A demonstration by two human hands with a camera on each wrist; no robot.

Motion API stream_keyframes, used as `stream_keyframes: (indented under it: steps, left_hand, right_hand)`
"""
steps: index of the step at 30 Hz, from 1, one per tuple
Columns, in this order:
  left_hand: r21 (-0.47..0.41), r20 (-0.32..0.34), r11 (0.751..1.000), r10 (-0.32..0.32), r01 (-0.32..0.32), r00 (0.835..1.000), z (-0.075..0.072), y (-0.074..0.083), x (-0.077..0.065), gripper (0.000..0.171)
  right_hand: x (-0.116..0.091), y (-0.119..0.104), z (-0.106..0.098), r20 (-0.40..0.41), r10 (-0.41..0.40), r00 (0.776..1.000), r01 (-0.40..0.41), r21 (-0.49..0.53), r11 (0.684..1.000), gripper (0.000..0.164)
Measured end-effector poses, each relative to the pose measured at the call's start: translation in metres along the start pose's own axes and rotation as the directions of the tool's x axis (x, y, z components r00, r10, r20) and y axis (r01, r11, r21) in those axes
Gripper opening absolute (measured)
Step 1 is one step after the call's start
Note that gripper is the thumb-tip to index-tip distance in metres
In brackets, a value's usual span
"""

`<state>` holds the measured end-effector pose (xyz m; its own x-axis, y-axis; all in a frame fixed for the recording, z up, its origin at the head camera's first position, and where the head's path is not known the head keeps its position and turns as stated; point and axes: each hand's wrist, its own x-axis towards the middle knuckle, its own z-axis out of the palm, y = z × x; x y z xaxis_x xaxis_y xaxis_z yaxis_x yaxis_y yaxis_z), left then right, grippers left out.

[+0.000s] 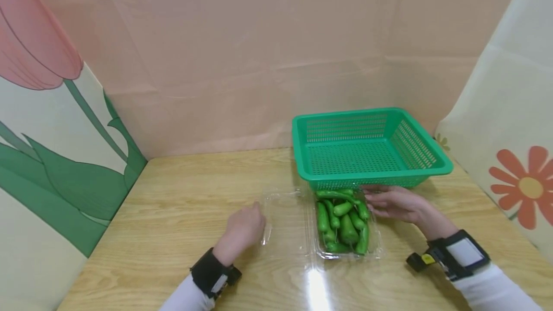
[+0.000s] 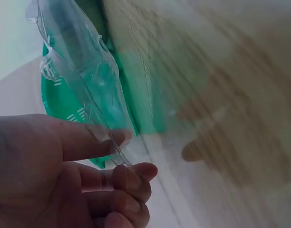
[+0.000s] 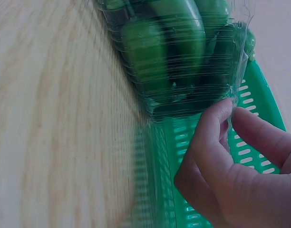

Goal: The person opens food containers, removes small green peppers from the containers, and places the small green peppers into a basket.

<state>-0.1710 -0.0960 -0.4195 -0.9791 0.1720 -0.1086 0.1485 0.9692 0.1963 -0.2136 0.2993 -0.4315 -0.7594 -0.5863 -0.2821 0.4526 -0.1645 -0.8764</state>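
Note:
A clear plastic clamshell box [image 1: 377, 246] lies opened flat on the table, its base full of green peppers [image 1: 347, 229]. On its left side the see-through lid [image 1: 287, 224] is spread out. My left hand [image 1: 245, 227] pinches the lid's outer edge between thumb and curled fingers, as the left wrist view shows around the lid rim [image 2: 100, 121]. At the base's right far corner, my right hand [image 1: 395, 204] pinches the rim between thumb and forefinger. In the right wrist view, several peppers [image 3: 164, 42] press against the ribbed clear wall beside my fingertips.
Right behind the box stands a green slotted basket [image 1: 371, 176] with nothing in it. The wooden table [image 1: 181, 196] meets a pink backdrop behind. Flower-printed cloths [image 1: 529, 186] border both sides. Each wrist wears a black strap [image 1: 460, 253] with a small camera.

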Motion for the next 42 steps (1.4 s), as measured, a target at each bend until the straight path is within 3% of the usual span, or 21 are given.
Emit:
stream_keyframes:
  steps: [13, 18, 22, 27, 32, 37, 40, 42]
  left_hand:
    - [-0.031, 0.036, 0.998, 0.051, -0.050, 0.998, 0.001, -0.002, 0.004, 0.031]
    - [-0.026, 0.005, 0.997, 0.072, -0.072, 0.997, 0.000, 0.000, 0.005, 0.035]
    - [-0.002, -0.065, 0.989, 0.144, -0.145, 0.987, -0.005, 0.008, 0.001, 0.044]
    - [0.068, -0.162, 0.954, 0.299, -0.291, 0.941, -0.008, 0.023, -0.008, 0.040]
    - [0.136, -0.212, 0.889, 0.457, -0.437, 0.864, -0.005, 0.036, -0.012, 0.029]
    - [0.170, -0.242, 0.827, 0.563, -0.536, 0.790, -0.003, 0.046, -0.015, 0.030]
    - [0.168, -0.240, 0.803, 0.595, -0.571, 0.767, 0.000, 0.051, -0.015, 0.036]
    - [0.148, -0.235, 0.796, 0.605, -0.588, 0.760, 0.001, 0.054, -0.015, 0.040]
  right_hand:
    - [0.001, 0.001, 0.001, -0.048, -0.004, 0.999, 0.004, -0.017, 1.000, 0.027]
    - [0.000, 0.000, 0.001, -0.070, -0.006, 0.998, 0.003, -0.039, 0.999, 0.026]
    - [-0.001, 0.000, 0.002, -0.086, -0.009, 0.996, 0.004, -0.068, 0.998, 0.029]
    - [-0.002, 0.000, 0.003, -0.129, -0.011, 0.992, -0.004, -0.120, 0.993, 0.039]
    - [-0.004, -0.001, 0.006, -0.152, -0.018, 0.988, -0.003, -0.132, 0.991, 0.037]
    - [-0.004, 0.000, 0.006, -0.165, -0.019, 0.986, -0.007, -0.152, 0.988, 0.047]
    - [-0.004, 0.000, 0.005, -0.173, -0.019, 0.985, -0.010, -0.165, 0.986, 0.055]
    - [-0.004, 0.001, 0.005, -0.176, -0.020, 0.984, -0.010, -0.170, 0.985, 0.057]
